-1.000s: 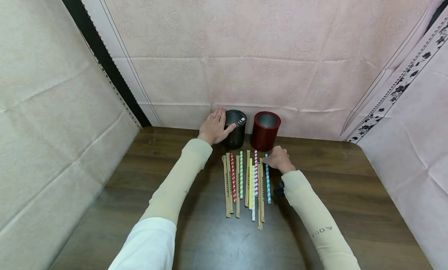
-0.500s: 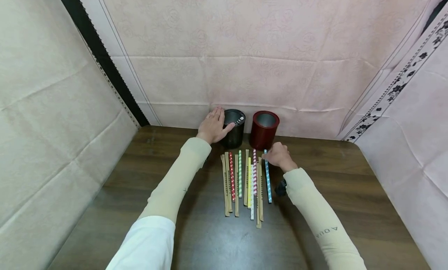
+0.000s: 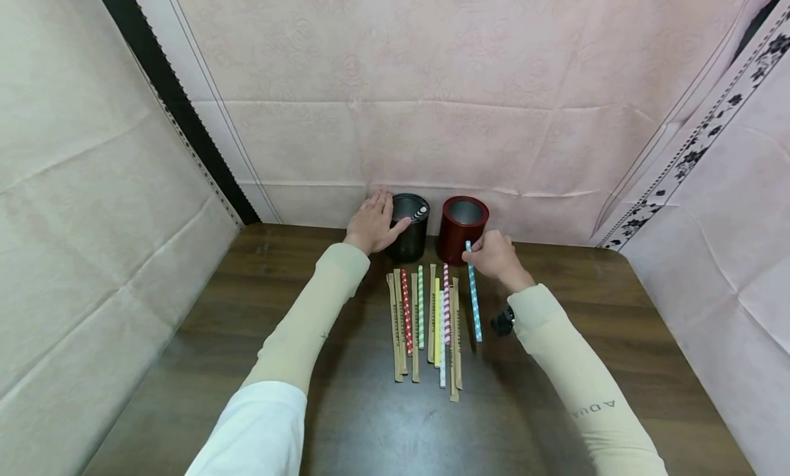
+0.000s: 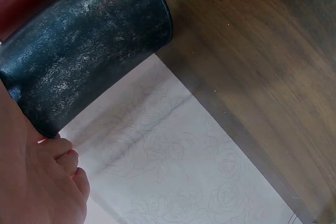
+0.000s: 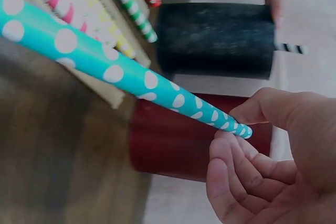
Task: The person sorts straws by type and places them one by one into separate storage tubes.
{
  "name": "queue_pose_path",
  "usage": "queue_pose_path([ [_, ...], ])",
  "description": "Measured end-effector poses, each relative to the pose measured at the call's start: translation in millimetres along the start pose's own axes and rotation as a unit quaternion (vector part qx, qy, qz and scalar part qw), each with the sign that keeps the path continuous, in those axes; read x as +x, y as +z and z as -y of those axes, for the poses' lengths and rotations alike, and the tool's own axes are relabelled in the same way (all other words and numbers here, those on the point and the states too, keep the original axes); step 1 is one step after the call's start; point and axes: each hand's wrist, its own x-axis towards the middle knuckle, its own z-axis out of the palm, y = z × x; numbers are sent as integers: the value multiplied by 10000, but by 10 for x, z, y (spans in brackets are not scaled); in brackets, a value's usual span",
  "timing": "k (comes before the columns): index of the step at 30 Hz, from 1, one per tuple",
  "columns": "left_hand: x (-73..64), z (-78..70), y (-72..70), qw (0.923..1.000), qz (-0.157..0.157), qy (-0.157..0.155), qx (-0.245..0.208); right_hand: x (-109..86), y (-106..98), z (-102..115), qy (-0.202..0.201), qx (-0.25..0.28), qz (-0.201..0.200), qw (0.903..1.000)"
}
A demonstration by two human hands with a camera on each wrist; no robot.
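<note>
My right hand (image 3: 495, 256) pinches a blue straw with white dots (image 5: 121, 72) near its upper end, between thumb and fingertips. The straw is tilted in front of the dark red cup (image 3: 463, 222), its far end pointing back toward me. At the left side of the black cup (image 3: 410, 232) rests my left hand (image 3: 373, 223), fingers straight and thumb across the cup's front. A black-and-white striped straw (image 5: 291, 49) pokes slightly out of the black cup's mouth. The red cup's inside looks grey in the head view.
Several straws lie side by side on the brown wooden table (image 3: 259, 304): a red dotted one (image 3: 406, 311), a green striped one (image 3: 421, 304), a yellow one (image 3: 437, 325), a pink striped one (image 3: 447, 301) and paper-wrapped ones (image 3: 396, 332). A pale cloth (image 3: 432, 140) hangs right behind the cups.
My right hand has picked the blue dotted straw up from the right end of the row and raised it toward the red cup. My left hand stays at the black cup.
</note>
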Motion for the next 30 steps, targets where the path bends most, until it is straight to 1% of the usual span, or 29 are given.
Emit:
queue_pose_path([
  [7, 2, 7, -1, 10000, 19, 10, 45, -29, -247, 245, -504, 41, -367, 9980],
  [10, 7, 16, 5, 10000, 11, 13, 92, -28, -346, 354, -766, 63, -566, 9954],
  [12, 1, 17, 3, 9999, -1, 7, 127, -27, -414, 430, -982, 127, -765, 9921],
  [15, -6, 12, -1, 9999, -12, -2, 170, -18, -522, 537, -1294, 283, -1071, 9854],
  [19, -8, 4, 1, 9998, -2, 8, 210, 2, -666, 649, -1564, 498, -1437, 9759],
  [25, -2, 8, 11, 9997, 1, 12, 242, 30, -827, 789, -2047, 715, -1936, 9568],
  [30, 11, 20, 7, 9996, 60, 9, 262, 46, -935, 931, -2228, 951, -2260, 9435],
])
